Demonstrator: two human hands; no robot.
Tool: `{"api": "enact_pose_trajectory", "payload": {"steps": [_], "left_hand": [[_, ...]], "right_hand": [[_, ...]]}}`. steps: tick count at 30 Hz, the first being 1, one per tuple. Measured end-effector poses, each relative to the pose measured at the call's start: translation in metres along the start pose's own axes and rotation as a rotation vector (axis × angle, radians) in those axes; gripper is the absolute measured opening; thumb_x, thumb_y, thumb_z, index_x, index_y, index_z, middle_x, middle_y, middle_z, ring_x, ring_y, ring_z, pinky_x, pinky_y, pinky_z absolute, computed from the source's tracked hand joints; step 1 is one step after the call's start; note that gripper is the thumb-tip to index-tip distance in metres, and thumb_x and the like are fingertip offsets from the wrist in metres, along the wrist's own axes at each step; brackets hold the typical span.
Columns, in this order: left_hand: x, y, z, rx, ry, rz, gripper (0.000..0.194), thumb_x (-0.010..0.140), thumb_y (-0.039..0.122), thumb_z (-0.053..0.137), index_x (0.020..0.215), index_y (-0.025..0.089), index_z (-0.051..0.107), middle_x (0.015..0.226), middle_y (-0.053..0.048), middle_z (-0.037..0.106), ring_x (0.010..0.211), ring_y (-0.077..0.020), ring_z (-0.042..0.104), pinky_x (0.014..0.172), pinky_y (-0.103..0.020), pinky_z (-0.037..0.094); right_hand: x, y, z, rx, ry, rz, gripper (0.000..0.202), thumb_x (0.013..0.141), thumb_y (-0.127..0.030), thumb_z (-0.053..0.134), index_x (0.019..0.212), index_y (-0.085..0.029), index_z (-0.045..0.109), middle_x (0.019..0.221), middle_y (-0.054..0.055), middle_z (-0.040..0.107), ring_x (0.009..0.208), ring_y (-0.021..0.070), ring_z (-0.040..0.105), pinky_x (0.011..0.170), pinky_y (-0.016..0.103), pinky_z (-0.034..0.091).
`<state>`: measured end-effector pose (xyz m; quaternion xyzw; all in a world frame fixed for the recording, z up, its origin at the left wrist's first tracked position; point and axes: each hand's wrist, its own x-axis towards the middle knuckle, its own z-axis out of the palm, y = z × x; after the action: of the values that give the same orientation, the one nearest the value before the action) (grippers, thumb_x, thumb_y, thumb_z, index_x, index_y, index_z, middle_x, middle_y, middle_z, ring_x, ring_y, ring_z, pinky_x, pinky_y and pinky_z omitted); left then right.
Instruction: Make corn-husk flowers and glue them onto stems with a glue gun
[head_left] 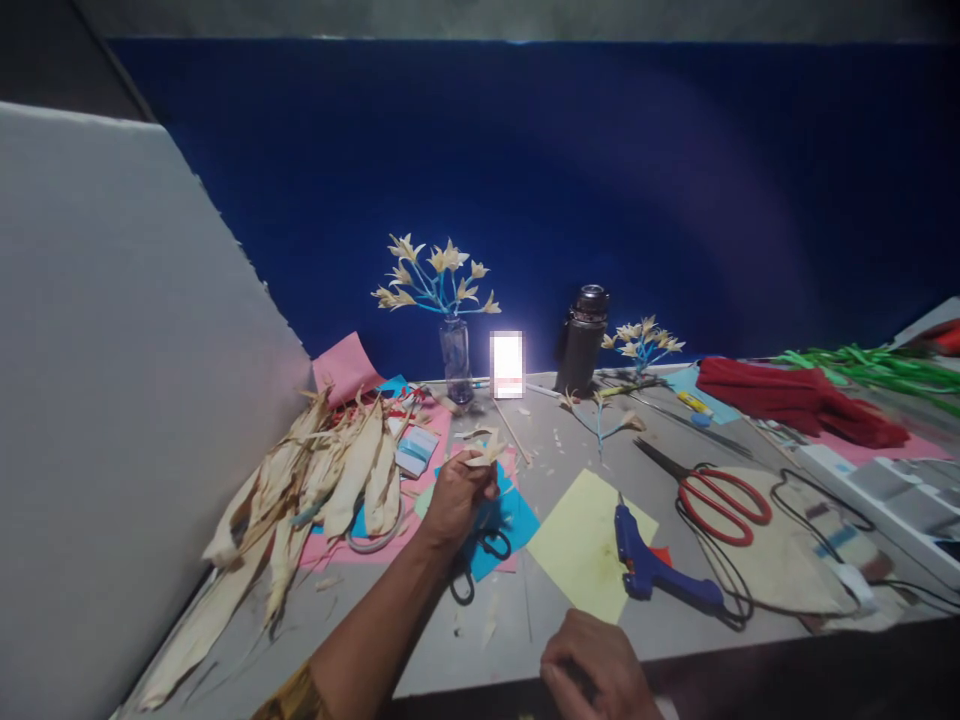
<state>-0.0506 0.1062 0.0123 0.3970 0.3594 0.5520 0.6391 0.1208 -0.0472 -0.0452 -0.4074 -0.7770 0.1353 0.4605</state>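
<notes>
My left hand (pixel 457 495) is closed in a pinch on a pale husk flower (pixel 487 450), its petals sticking up above the fingers. Beneath that hand lie a blue paper sheet (pixel 517 515) and small scissors with black handles (pixel 495 543). My right hand (pixel 596 660) is at the table's front edge, fingers curled inward; whatever they hold, if anything, is hidden. Close to it are a yellow paper sheet (pixel 577 530) and a blue glue gun (pixel 660 570). A small branch of husk flowers (pixel 598 425) lies farther back.
Dried corn husks (pixel 360 460) are heaped at the left. A glass vase (pixel 455 360) with husk flowers and a dark flask (pixel 583 345) stand along the back. Red-handled scissors (pixel 724 508), looped cords, red cloth (pixel 795 395) and a white divided tray (pixel 885 500) occupy the right.
</notes>
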Motion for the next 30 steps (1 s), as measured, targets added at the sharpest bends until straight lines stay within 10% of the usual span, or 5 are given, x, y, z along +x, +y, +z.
{"api": "enact_pose_trajectory", "payload": {"steps": [30], "left_hand": [[0.006, -0.03, -0.005, 0.071, -0.08, -0.134, 0.024, 0.067, 0.027, 0.078, 0.072, 0.015, 0.058, 0.059, 0.003, 0.057, 0.045, -0.0048, 0.042, 0.045, -0.019, 0.028]], "right_hand": [[-0.008, 0.008, 0.008, -0.096, -0.051, -0.102, 0.016, 0.086, -0.013, 0.054, 0.073, -0.022, 0.058, 0.057, 0.001, 0.063, 0.052, 0.0139, 0.056, 0.051, 0.027, 0.034]]}}
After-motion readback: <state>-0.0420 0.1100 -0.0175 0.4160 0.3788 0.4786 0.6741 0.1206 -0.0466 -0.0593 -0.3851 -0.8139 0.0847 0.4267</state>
